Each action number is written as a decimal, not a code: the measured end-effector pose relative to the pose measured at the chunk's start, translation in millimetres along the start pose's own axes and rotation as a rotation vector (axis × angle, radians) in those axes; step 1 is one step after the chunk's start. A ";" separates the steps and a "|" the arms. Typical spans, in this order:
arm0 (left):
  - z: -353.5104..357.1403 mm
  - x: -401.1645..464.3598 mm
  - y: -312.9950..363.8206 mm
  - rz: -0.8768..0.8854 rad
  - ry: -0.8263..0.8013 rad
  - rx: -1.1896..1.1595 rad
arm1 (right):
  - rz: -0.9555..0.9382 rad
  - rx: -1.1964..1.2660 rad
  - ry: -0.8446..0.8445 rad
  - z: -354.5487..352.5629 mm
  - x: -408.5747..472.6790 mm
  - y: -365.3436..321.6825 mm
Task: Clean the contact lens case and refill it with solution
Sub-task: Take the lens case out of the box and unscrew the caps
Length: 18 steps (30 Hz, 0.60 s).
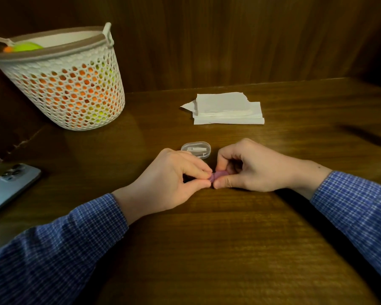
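Blue checked sleeves (59, 245) lead to the left hand (169, 183) and right hand (251, 168), both pinching a purple lens case (218, 175) above the bench (207, 249), near a clear box (196, 149).

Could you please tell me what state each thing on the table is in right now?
Left hand: pinching one end of the purple lens case.
Right hand: pinching the other end.
Purple lens case: held between both hands, mostly hidden.
Clear plastic box: closed, on the table.
Paper tissues: folded, stacked.
Phone: lying face down.
Basket: upright, holding orange and green things.
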<state>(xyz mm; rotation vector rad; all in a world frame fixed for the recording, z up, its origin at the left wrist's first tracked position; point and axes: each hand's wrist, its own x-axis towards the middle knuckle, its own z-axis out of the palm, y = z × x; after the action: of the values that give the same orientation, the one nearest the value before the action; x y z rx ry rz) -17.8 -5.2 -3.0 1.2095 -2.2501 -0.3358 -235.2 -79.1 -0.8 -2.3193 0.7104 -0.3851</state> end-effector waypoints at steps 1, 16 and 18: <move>0.2 -0.3 0.7 -0.008 -0.001 -0.007 | 0.003 0.007 -0.010 -0.6 0.3 -0.6; 1.9 -7.3 8.9 -0.077 0.030 0.019 | 0.194 -0.200 0.307 21.8 -13.6 -10.1; 1.9 -7.3 7.6 -0.073 0.024 -0.004 | 0.178 -0.220 0.275 21.6 -13.3 -11.0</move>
<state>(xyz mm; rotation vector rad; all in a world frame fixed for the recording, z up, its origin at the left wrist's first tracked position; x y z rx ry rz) -20.9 5.0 -3.6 1.2896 -2.1883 -0.3517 -232.1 -53.3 -10.2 -2.4060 1.1356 -0.5754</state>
